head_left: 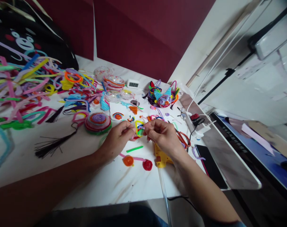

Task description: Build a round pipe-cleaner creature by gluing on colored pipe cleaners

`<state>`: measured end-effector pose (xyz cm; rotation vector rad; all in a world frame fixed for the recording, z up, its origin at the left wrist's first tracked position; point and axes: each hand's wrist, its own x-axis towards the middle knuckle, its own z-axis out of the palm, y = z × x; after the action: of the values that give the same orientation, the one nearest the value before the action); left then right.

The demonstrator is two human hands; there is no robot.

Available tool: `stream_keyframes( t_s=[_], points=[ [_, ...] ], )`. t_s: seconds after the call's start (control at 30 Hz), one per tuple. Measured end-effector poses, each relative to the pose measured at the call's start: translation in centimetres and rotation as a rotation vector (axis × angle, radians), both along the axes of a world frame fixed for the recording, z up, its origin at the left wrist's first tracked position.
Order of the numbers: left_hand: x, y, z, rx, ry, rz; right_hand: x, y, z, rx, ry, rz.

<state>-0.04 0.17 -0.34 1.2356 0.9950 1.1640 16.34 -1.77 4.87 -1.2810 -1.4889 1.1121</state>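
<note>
One small multicoloured pipe-cleaner piece (its yellow edging shows plainest) is held above the white desk, pinched by the fingertips of the left hand at its nine o'clock side and the right hand at three. From it, a green pipe-cleaner length and orange coil lie toward seven, a red coil near six, a yellow glue gun at five, and a digital clock at twelve.

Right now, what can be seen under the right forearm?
Part of a yellow glue gun, with a clear stick, shows beside the right forearm; anything farther underneath is covered.
</note>
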Motion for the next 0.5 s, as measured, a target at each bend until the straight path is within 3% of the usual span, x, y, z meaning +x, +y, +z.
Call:
stream_keyframes(
  t_s=[0.3,0.5],
  points=[
    [0.17,-0.15,0.30,-0.024,-0.039,0.000,-0.18,-0.07,0.44,-0.024,0.037,-0.015],
    [0.10,0.00,0.14,-0.022,-0.049,-0.004,0.12,-0.18,0.75,-0.097,0.221,0.019]
  ],
)
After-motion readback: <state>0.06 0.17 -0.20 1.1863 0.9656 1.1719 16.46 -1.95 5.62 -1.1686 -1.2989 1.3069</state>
